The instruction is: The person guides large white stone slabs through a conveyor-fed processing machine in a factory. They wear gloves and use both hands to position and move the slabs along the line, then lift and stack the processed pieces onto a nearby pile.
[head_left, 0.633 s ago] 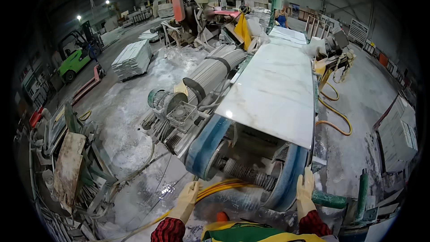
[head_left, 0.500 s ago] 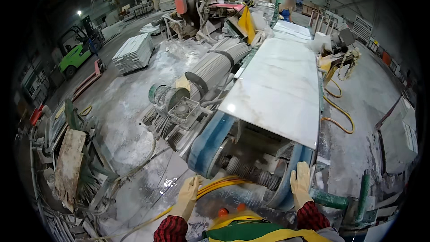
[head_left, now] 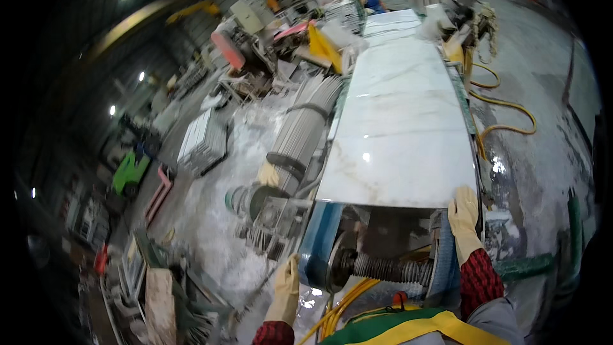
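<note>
A white stone slab (head_left: 399, 172) with faint brown veining lies on a conveyor in front of me. Its near edge rests across two blue belts (head_left: 319, 236). Between the belts a dirty ribbed roller (head_left: 393, 269) shows. My right hand (head_left: 465, 225), in a cream rubber glove, is at the slab's near right corner, fingers extended along it; whether they press on it is unclear. My left hand (head_left: 285, 291), gloved alike, is beside the left belt's near end, low and seen edge-on, with its fingers stretched upward. Nothing shows in either hand.
Left of the conveyor stand a dusty motor (head_left: 274, 217) and a strapped bundle of long strips (head_left: 303, 128). Yellow hoses (head_left: 348, 300) run beneath the roller. A green pipe (head_left: 523, 267) sticks out at right. Farther left are stacked slabs (head_left: 203, 140) and a green forklift (head_left: 131, 172).
My right hand has moved from the right belt forward to the slab's corner. My left hand remains by the left belt, fingers now pointing more upward. The view has tilted up and rolled.
</note>
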Demonstrator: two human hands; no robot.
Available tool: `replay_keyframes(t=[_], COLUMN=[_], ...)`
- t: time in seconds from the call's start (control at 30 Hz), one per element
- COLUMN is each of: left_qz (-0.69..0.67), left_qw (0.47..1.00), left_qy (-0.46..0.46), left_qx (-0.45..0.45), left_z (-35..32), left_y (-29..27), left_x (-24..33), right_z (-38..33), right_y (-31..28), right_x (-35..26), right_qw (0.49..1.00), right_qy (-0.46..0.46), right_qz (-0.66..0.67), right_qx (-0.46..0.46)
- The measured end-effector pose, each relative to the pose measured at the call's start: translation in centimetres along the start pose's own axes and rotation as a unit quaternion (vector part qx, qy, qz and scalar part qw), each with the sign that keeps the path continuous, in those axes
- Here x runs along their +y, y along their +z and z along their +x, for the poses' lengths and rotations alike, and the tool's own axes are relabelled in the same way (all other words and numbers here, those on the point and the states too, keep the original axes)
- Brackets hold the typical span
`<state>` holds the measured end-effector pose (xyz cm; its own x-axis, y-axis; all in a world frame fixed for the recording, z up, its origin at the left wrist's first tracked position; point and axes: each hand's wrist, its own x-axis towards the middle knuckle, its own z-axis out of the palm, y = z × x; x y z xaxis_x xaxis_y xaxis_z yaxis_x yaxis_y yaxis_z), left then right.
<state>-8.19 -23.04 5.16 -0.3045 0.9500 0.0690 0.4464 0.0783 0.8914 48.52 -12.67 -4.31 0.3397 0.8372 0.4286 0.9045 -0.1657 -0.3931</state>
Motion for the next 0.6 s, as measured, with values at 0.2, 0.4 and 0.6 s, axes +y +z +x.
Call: replay_keyframes(t=[0.2, 0.4, 0.6], left_qz=[0.16, 0.325, 0.397], left_qw=[0.977, 0.915, 0.869], left_qy=[0.108, 0.182, 0.239], left_qx=[-0.085, -0.154, -0.172], left_z=[5.4, 12.2, 18.9], left_y=[5.4, 9.8, 12.6], left_x=[1.6, -0.2, -0.5], right_z=[0.0, 0.9, 2.8], right_y=[0.6, -2.6, -4.7], right_x=[0.2, -1.6, -1.9], right_qw=[0.996, 0.999, 0.994], right_qy=[-0.044, -0.026, -0.086], right_qz=[-0.012, -0.014, 0.013], right_qx=[0.071, 0.026, 0.073])
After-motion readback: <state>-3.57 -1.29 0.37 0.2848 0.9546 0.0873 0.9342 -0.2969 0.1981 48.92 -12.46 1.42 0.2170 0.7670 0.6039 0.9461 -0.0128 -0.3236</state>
